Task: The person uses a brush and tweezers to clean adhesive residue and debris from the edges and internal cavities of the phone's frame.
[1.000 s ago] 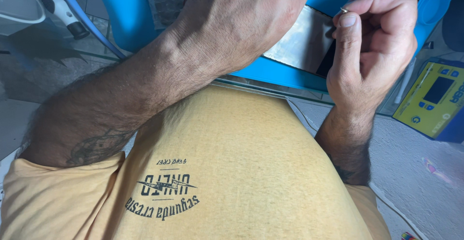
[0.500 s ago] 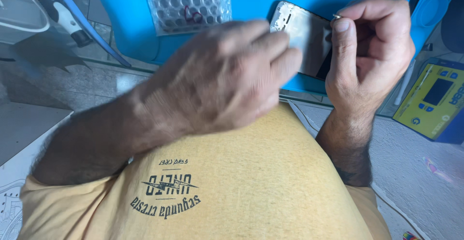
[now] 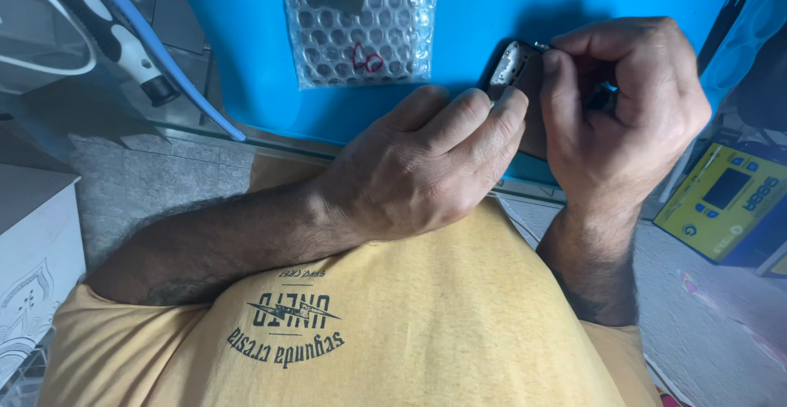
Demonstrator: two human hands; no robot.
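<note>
head view: phone (image 3: 515, 69) pinched between both hands over blue mat (image 3: 246, 63); right hand (image 3: 627, 108) fingers curled tight on its top edge, left hand (image 3: 426, 165) fingertips touching its side.

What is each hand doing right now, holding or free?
Left hand: curled, fingertips touching the near edge of the small flat device; a full grip cannot be told.
Right hand: closed, pinching the device's upper end.

Bright, even daylight is falling from above, leaving a soft shadow on the blue mat (image 3: 246, 71) beside the right hand (image 3: 623, 112). The clear bubble-wrap pouch (image 3: 361, 22) is glinting mildly. Everything is looking sharp, with lines bending slightly toward the edges.
</note>
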